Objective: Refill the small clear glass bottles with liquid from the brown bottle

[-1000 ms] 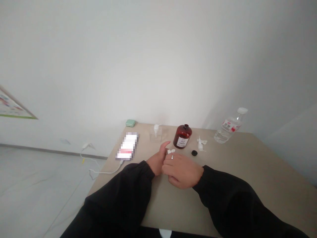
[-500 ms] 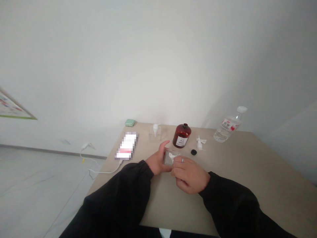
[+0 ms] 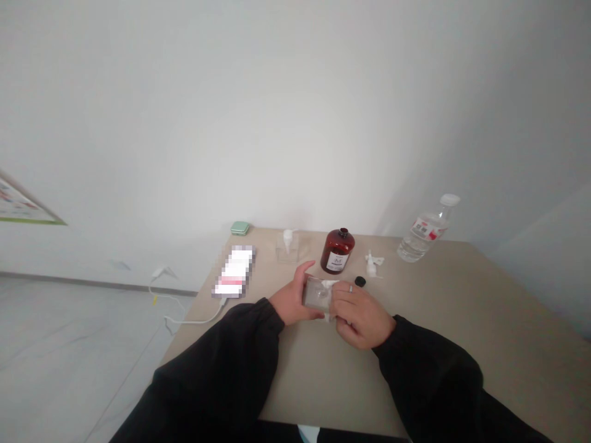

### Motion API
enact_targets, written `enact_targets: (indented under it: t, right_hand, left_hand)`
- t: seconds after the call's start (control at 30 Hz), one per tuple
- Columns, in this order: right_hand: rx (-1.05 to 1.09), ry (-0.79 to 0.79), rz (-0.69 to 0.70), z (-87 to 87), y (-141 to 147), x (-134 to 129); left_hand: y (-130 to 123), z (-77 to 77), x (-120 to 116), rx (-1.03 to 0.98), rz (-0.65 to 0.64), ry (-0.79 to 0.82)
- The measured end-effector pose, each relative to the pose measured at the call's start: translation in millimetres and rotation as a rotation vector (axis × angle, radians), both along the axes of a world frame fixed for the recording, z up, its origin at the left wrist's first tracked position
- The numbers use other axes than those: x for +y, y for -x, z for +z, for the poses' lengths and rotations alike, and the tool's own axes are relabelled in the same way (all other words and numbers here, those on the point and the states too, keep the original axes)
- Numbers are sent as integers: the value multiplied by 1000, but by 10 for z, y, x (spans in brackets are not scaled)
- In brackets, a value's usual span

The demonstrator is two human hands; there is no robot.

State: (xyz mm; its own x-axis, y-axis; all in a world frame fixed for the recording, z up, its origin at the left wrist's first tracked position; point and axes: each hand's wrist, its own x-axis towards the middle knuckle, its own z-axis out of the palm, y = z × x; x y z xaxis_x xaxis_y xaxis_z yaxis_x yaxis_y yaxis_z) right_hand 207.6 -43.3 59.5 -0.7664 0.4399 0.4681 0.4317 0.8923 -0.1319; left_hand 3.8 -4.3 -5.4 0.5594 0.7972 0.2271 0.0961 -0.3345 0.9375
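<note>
A clear square bottle [image 3: 316,296] is tilted over the table, its round neck toward me. My left hand [image 3: 292,300] grips it from the left side, thumb raised above the top edge. At its right side, my right hand [image 3: 361,315] has bent fingers closed on a white tissue [image 3: 328,284], which is pressed against the bottle. Part of the tissue is hidden by the fingers. Just beyond the hands stands a brown bottle [image 3: 337,252] with a white label and an uncovered mouth. A black cap [image 3: 360,281] lies to the right of it.
Behind the hands is a clear square bottle with a white pump [image 3: 287,247]. A white pump head [image 3: 371,266] lies by some crumpled tissue. A water bottle [image 3: 422,231] stands far right. On the left are a phone [image 3: 234,272] on a white cable [image 3: 198,320] and a green case [image 3: 240,228].
My right hand has moved with the tissue from the bottle's upper face to its right side. More of the bottle's face now shows. My left hand keeps its hold.
</note>
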Motion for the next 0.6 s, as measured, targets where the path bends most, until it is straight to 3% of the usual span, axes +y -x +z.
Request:
enact_targets:
  t: [0.13, 0.27, 0.37, 0.47, 0.6]
  right_hand:
    - [117, -3, -246, 34, -248, 28]
    - [224, 59, -809, 69, -679, 83]
    - [136, 177, -1143, 3, -1007, 164]
    - [-19, 254, -1251, -122, -1188, 229]
    - [-105, 76, -1215, -224, -1124, 248]
  left_hand:
    - [9, 9, 9, 25, -4, 6]
    - [12, 20, 3, 29, -7, 35]
    - [4, 36, -8, 27, 1, 66]
    - [-1, 50, -17, -1, -12, 91]
    - [0, 46, -22, 14, -3, 87]
